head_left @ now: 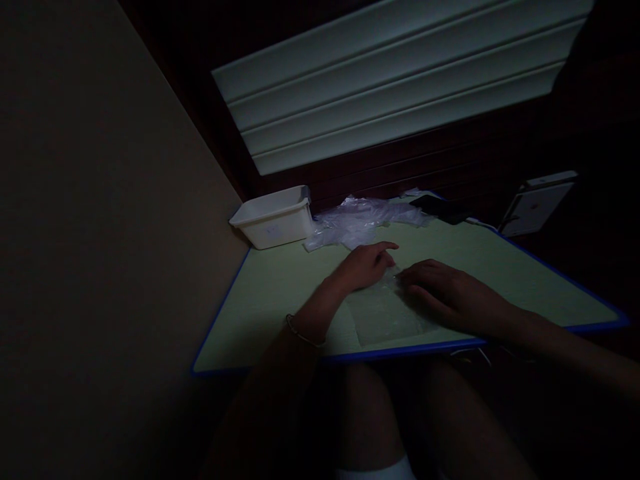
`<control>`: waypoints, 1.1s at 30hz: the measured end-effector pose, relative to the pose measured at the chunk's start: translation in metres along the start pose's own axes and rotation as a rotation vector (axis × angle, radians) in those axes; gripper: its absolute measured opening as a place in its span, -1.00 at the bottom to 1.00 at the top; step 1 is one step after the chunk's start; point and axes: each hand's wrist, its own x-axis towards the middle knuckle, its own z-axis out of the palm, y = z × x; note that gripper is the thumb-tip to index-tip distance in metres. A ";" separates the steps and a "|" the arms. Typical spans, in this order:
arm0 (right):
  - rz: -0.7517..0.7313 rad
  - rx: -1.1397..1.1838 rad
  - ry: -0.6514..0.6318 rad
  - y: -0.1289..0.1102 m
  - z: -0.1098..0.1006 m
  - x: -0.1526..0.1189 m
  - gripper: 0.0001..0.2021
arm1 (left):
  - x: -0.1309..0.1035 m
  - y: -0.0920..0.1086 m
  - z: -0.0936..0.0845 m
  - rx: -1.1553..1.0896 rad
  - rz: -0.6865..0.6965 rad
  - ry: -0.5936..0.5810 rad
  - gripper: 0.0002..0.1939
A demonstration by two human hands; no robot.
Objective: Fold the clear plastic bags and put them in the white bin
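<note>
A clear plastic bag (pixel 383 313) lies flat near the front edge of the pale green table, its far end between my hands. My left hand (pixel 367 265) rests at the bag's upper left, its index finger stretched out and the other fingers curled; whether they grip the plastic is hard to see. From the right, my right hand (pixel 440 290) reaches over the bag with its fingers pressed together, and the fingertips pinch the bag's upper end. The picture is dark, so small details there are lost.
Behind my hands, crumpled clear plastic bags (pixel 355 217) are piled on the blue-edged table (pixel 280 287). A white bin (pixel 275 223) stands at the back left. Dark cloth-like material (pixel 440 208) lies at the back right, with a white device (pixel 537 207) beyond the edge.
</note>
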 end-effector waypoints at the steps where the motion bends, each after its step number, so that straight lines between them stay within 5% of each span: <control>1: 0.006 -0.017 -0.001 0.000 0.000 0.000 -0.72 | -0.001 0.000 -0.001 0.008 0.009 -0.011 -0.62; 33: 0.113 -0.050 0.025 0.005 0.003 0.002 -0.62 | -0.004 0.006 -0.006 0.096 0.036 -0.065 -0.62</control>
